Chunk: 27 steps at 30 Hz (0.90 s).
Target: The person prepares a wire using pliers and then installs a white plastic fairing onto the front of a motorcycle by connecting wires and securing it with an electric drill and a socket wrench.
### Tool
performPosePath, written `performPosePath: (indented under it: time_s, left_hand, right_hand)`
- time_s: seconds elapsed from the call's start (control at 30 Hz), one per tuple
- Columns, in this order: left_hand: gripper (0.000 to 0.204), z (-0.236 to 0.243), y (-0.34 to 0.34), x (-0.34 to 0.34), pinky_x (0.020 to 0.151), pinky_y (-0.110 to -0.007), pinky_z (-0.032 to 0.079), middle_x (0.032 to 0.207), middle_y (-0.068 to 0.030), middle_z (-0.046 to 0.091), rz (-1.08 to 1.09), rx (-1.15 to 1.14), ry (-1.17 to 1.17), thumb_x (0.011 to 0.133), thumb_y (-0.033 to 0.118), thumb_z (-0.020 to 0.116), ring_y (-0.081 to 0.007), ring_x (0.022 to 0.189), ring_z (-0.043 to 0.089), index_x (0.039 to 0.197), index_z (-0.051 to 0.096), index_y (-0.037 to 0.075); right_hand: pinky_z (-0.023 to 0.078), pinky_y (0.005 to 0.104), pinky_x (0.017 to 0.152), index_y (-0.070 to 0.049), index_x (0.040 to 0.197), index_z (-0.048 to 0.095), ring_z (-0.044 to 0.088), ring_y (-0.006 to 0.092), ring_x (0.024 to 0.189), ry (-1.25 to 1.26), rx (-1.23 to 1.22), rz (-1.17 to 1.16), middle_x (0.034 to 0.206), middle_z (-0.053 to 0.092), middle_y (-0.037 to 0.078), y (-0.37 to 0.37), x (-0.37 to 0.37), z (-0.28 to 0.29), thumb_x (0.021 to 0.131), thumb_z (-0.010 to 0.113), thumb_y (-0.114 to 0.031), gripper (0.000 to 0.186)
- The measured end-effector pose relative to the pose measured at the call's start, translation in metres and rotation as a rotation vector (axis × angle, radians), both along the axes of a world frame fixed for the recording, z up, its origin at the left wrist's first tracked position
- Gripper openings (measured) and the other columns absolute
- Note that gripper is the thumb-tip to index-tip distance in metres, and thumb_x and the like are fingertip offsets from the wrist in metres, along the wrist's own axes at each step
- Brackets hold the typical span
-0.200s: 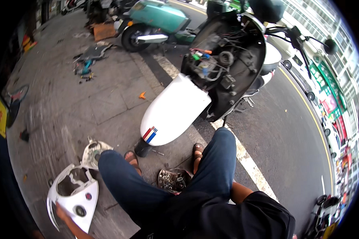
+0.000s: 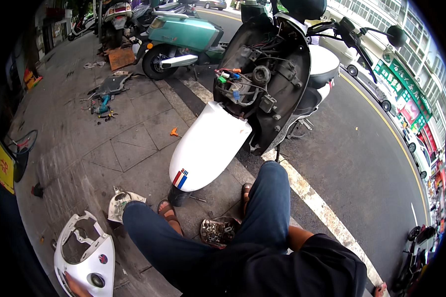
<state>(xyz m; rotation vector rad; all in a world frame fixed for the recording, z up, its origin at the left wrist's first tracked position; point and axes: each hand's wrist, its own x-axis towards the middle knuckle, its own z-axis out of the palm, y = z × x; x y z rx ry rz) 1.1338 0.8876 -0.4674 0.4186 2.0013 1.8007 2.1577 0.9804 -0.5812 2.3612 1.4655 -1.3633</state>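
At the lower left, my left hand (image 2: 76, 285) grips a white scooter front panel (image 2: 87, 257) near its lower edge. The panel has a large cut-out, a small round badge and a dark round fitting; part of my hand leaves the picture. My right hand is out of sight, with only a bit of my right arm (image 2: 298, 238) showing beside my thigh. Before my knees, a white front mudguard (image 2: 210, 148) with coloured stripes covers the wheel of a partly stripped scooter (image 2: 277, 74), whose wires and connectors lie bare.
Between my feet sits a tray of small metal parts (image 2: 215, 231). A cream-coloured cover piece (image 2: 121, 202) lies by my left knee. An orange tool (image 2: 174, 131), a teal power tool (image 2: 103, 105) and a dark panel (image 2: 113, 84) rest on the pavement. Behind stands a green scooter (image 2: 183, 37).
The white front panel has moved away from the cream piece, toward the lower left, with my left hand on it. My view has shifted slightly.
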Motion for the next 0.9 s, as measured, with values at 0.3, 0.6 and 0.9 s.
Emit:
performPosePath:
  time_s: [0.3,0.6,0.9]
  left_hand:
    - [0.069,0.229,0.078,0.091,0.115,-0.038,0.039,0.15,-0.0158,0.053,-0.008,0.584,-0.198,0.101,0.044,0.065,-0.0273,0.134,0.053,0.148,0.048,-0.004]
    - [0.044,0.424,0.211,0.212,0.107,-0.042,0.05,0.133,-0.0131,0.067,-0.671,0.946,-0.398,0.108,0.034,0.054,-0.0266,0.121,0.063,0.134,0.061,-0.001]
    - [0.027,0.474,0.283,0.27,0.085,-0.034,0.056,0.105,-0.0066,0.07,-0.904,0.839,-0.164,0.107,0.024,0.051,-0.0192,0.093,0.067,0.117,0.065,0.003]
  right_hand:
    - [0.057,0.0418,0.081,0.001,0.115,0.072,0.073,0.029,0.089,0.055,0.137,-0.16,0.098,0.076,0.018,0.008,0.054,-0.023,0.089,0.072,-0.032,0.042]
    - [0.056,0.0391,0.07,0.001,0.115,0.067,0.069,0.0242,0.08,0.205,0.601,-0.683,0.094,0.073,0.013,0.056,0.195,0.105,0.094,0.066,-0.029,0.036]
    - [0.051,0.0264,0.068,-0.003,0.113,0.066,0.063,0.0113,0.079,0.609,1.047,-0.412,0.094,0.07,0.005,0.105,0.114,0.324,0.103,0.059,-0.025,0.025]
